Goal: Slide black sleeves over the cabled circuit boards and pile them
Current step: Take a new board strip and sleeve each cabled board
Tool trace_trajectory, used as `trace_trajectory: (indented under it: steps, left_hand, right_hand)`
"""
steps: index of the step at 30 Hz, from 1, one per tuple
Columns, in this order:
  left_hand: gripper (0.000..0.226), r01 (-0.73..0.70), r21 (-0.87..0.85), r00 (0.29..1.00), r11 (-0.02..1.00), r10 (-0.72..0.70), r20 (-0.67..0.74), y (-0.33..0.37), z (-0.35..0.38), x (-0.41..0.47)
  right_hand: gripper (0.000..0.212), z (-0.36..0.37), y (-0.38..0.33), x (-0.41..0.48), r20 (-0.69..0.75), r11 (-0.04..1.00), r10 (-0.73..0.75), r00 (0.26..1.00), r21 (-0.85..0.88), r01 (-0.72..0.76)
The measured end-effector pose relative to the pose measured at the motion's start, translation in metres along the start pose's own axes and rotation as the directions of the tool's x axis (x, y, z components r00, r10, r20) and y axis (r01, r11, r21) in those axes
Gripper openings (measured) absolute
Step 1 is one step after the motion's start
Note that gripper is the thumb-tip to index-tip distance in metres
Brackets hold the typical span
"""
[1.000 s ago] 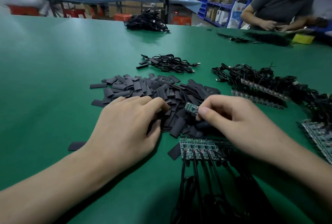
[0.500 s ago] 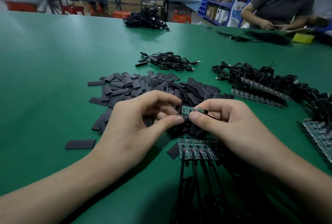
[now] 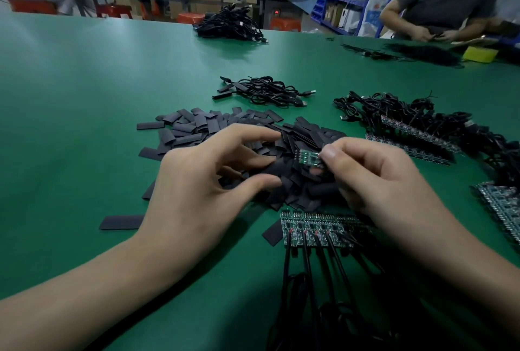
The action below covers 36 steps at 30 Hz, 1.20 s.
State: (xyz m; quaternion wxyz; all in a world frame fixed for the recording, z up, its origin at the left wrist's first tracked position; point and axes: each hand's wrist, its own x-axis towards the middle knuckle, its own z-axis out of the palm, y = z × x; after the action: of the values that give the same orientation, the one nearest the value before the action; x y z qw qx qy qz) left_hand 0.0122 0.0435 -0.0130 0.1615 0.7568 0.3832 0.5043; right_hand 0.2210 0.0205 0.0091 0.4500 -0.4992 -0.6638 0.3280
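Green bench, black parts
Bench (image 3: 84, 97) green; sleeve (image 3: 274, 169) at left hand (image 3: 197, 190) black; board (image 3: 308, 158) at right hand (image 3: 380, 181) green w/ red dots; cables (image 3: 394, 114) black.

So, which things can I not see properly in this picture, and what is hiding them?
Head view only.
- Cable of the held circuit board: behind the right hand pinching it.
- Mouth of the sleeve in the left hand: black against the sleeve pile, partly covered by that hand.
- Right end of the row of boards: under the right wrist.
- Far side of the boards at right: cut by the frame edge.
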Motion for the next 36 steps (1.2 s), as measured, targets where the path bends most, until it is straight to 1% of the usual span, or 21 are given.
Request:
trace_trajectory:
  steps: [4, 13, 16, 18, 19, 21, 23, 25, 27, 30, 32, 34, 36]
  left_hand:
    - [0.042, -0.02, 0.026, 1.0, 0.999, 0.019, 0.013, 0.0, 0.0, -0.001]
    - [0.04, -0.069, 0.118, 0.997, 0.991, 0.064, 0.044, 0.002, -0.001, -0.003]
    - [0.041, -0.097, 0.176, 0.992, 0.98, 0.081, 0.094, 0.001, -0.001, -0.002]
    - [0.038, -0.149, 0.239, 0.983, 0.96, 0.116, 0.145, -0.001, 0.0, -0.003]
    - [0.035, -0.172, 0.255, 0.977, 0.952, 0.132, 0.166, -0.001, 0.001, -0.003]
    - [0.031, -0.175, 0.224, 0.971, 0.959, 0.13, 0.201, -0.003, 0.005, -0.003]
    - [0.036, -0.189, 0.2, 0.968, 0.961, 0.148, 0.205, -0.004, 0.011, -0.003]
    - [0.042, -0.21, 0.216, 0.967, 0.954, 0.169, 0.193, -0.005, 0.013, -0.004]
    - [0.042, -0.213, 0.211, 0.966, 0.954, 0.173, 0.194, -0.005, 0.012, -0.003]
    - [0.036, -0.3, 0.221, 0.943, 0.928, 0.253, 0.216, -0.006, 0.012, 0.0]
    - [0.034, -0.344, 0.216, 0.929, 0.914, 0.298, 0.219, -0.009, 0.015, 0.001]
    - [0.035, -0.347, 0.209, 0.93, 0.914, 0.305, 0.208, -0.012, 0.015, 0.001]
    - [0.036, -0.324, 0.197, 0.937, 0.925, 0.285, 0.203, -0.015, 0.015, 0.0]
  right_hand:
    - [0.031, -0.003, 0.006, 0.001, -0.024, 0.99, 0.018, 1.0, -0.139, -0.021]
    - [0.028, 0.001, 0.006, -0.002, 0.027, 0.98, 0.022, 0.999, -0.199, -0.016]
    - [0.033, 0.002, 0.005, -0.004, 0.006, 0.952, -0.027, 1.0, -0.305, 0.028]
    - [0.032, 0.003, 0.003, -0.006, 0.0, 0.939, -0.045, 0.999, -0.341, 0.042]
    - [0.032, 0.003, 0.003, -0.006, -0.003, 0.939, -0.042, 0.999, -0.341, 0.039]
    - [0.032, 0.001, 0.005, -0.004, 0.001, 0.953, -0.003, 1.0, -0.302, 0.004]
    - [0.029, -0.001, 0.006, -0.002, 0.021, 0.973, 0.071, 0.997, -0.22, -0.065]
    - [0.028, -0.002, 0.007, -0.001, 0.044, 0.98, 0.124, 0.991, -0.163, -0.115]
    - [0.028, -0.001, 0.007, -0.002, 0.049, 0.98, 0.126, 0.991, -0.161, -0.116]
    - [0.028, 0.001, 0.008, -0.003, 0.053, 0.977, 0.107, 0.993, -0.193, -0.095]
    - [0.029, 0.0, 0.009, -0.002, 0.058, 0.98, 0.136, 0.989, -0.156, -0.125]
    - [0.031, -0.002, 0.009, -0.001, 0.074, 0.979, 0.183, 0.98, -0.1, -0.175]
    - [0.032, -0.004, 0.007, -0.001, 0.102, 0.975, 0.216, 0.971, -0.081, -0.209]
